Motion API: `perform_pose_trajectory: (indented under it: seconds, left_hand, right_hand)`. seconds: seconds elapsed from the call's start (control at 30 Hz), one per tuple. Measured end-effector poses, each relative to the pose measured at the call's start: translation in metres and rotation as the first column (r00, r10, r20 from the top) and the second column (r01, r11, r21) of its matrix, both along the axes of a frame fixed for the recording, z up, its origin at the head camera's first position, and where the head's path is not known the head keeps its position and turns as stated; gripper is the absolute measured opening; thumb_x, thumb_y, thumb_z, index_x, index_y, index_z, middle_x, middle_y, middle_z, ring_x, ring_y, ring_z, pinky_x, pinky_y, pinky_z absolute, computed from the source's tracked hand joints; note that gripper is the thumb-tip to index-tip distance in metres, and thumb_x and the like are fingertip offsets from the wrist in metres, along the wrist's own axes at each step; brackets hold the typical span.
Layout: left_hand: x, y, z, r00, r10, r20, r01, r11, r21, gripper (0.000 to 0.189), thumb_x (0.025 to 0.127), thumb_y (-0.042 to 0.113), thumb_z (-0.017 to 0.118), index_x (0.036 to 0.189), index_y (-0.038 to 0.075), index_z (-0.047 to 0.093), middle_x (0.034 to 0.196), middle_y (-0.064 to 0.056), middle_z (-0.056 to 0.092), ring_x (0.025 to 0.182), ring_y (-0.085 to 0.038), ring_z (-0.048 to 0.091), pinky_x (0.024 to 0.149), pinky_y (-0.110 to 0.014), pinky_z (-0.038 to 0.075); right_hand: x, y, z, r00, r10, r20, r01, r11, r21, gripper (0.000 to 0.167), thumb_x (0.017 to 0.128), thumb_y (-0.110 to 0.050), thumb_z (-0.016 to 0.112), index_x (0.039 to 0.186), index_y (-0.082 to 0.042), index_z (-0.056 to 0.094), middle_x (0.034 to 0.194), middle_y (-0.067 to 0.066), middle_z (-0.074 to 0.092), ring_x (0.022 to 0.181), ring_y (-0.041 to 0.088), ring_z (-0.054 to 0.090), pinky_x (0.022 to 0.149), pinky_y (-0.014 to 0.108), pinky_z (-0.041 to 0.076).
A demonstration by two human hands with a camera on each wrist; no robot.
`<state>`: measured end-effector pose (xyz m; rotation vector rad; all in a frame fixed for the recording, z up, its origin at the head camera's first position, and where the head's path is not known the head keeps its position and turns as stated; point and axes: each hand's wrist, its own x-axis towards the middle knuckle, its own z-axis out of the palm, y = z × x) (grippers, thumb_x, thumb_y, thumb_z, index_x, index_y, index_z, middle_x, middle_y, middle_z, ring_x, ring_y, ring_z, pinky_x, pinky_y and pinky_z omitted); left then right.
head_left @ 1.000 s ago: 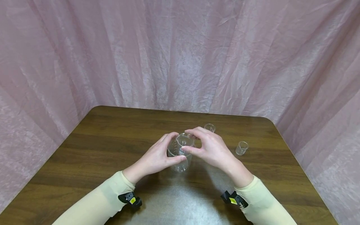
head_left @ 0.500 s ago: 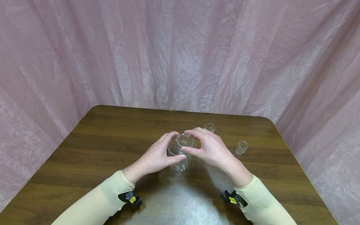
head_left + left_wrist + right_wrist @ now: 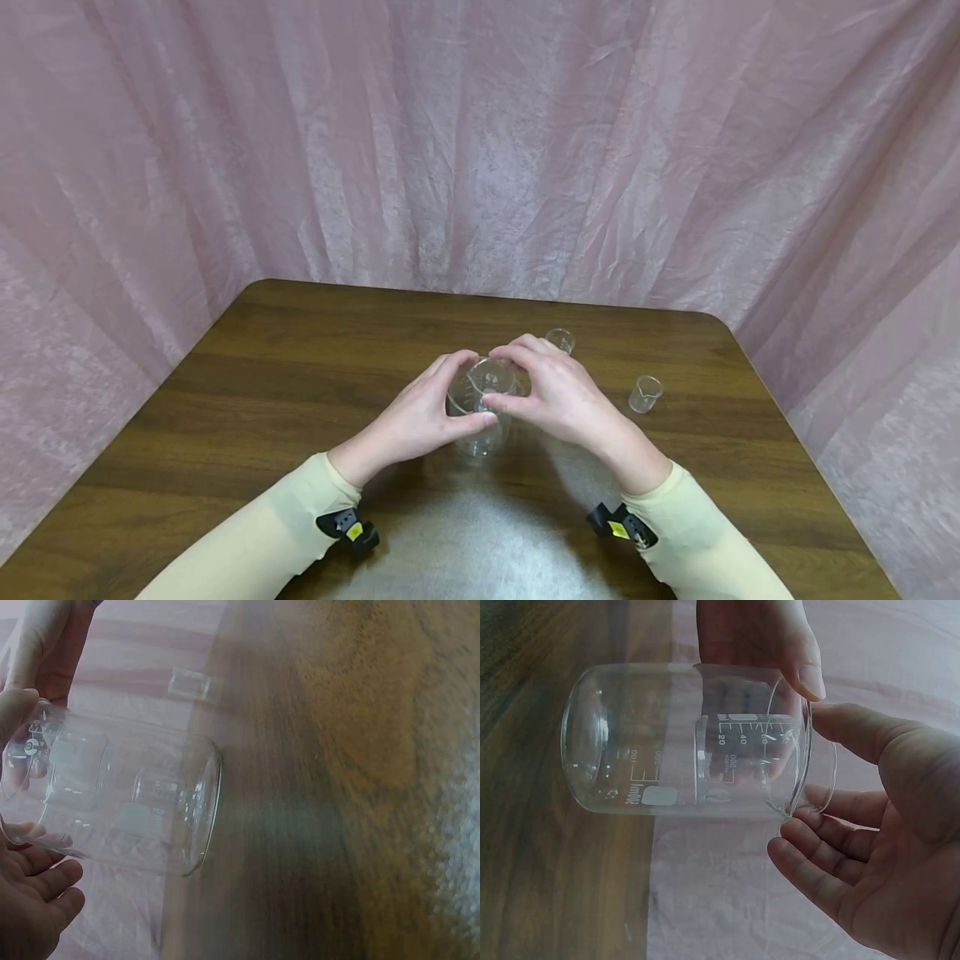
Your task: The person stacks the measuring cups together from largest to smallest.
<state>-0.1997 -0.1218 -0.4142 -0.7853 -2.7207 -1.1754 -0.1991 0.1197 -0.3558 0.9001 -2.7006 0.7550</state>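
A large clear glass beaker [image 3: 478,444] with white markings stands upright at the middle of the table. My left hand [image 3: 422,414] grips it near the rim, thumb on the near side and fingers on the far side. A smaller glass beaker [image 3: 739,754] sits partly inside it, with its rim sticking out above the larger rim. My right hand [image 3: 561,393] holds this smaller beaker by the rim between thumb and fingers. In the right wrist view, its measuring marks show through the larger beaker's wall.
Two tiny beakers stand to the right on the wooden table [image 3: 337,358]: one small beaker [image 3: 646,395] beyond the right forearm, another small beaker [image 3: 561,339] just behind the right hand. A pink curtain [image 3: 480,150] hangs around the table's back and sides.
The smaller beaker's rim is very slightly lower, and my right hand has shifted a touch to the left. The left hand and the large beaker look unmoved.
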Motion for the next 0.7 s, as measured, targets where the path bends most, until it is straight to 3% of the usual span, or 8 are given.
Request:
perform_pose_trajectory:
  seconds: [0.37, 0.7]
  left_hand:
    - [0.0, 0.001, 0.002, 1.0, 0.0, 0.029, 0.0, 1.0, -0.006, 0.083, 0.092, 0.055, 0.087, 0.157, 0.02, 0.048, 0.154, -0.005, 0.056, 0.137, -0.027, 0.06, 0.11, -0.054, 0.052]
    - [0.002, 0.001, 0.003, 1.0, 0.001, 0.029, -0.001, 1.0, 0.011, 0.082, 0.093, 0.055, 0.087, 0.156, 0.018, 0.05, 0.152, -0.007, 0.058, 0.134, -0.028, 0.061, 0.108, -0.054, 0.053]
  right_hand:
    - [-0.002, -0.003, 0.011, 0.999, 0.033, 0.011, -0.035, 0.99, 0.135, 0.063, 0.094, -0.041, 0.089, 0.145, -0.009, 0.071, 0.13, 0.002, 0.07, 0.118, 0.023, 0.067, 0.095, 0.047, 0.058]
    - [-0.004, -0.009, 0.022, 0.999, 0.052, 0.004, -0.052, 0.965, 0.257, 0.057, 0.091, -0.041, 0.091, 0.136, -0.009, 0.076, 0.121, 0.002, 0.07, 0.106, 0.021, 0.063, 0.088, 0.041, 0.055]
